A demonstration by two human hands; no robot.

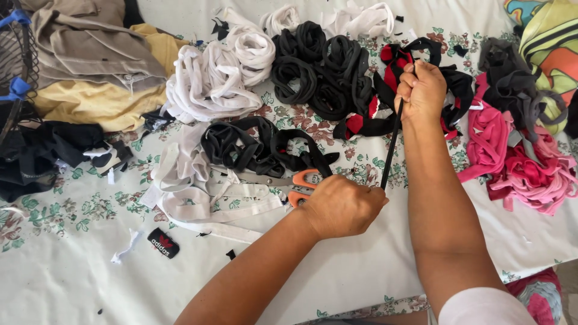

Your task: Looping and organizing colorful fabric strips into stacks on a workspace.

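Both hands, the left hand (342, 206) and the right hand (421, 91), have fingers clamped on a thin black strip (390, 147), pulled tight mid-frame. Soft cloth loops crowd the top of the counter (72, 283); its lower left is barer.

A small black rectangular clothing label (163, 242) with a red-and-white mark lies alone on the floral tablecloth (66, 198), near its lower left, below the white strips (211, 201).

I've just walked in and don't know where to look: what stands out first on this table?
At the centre, the left hand and right hand pull a black fabric strip taut between them. Orange-handled scissors lie beside the left hand. Behind them sit heaps of white loops, black loops and, at the right, pink strips.
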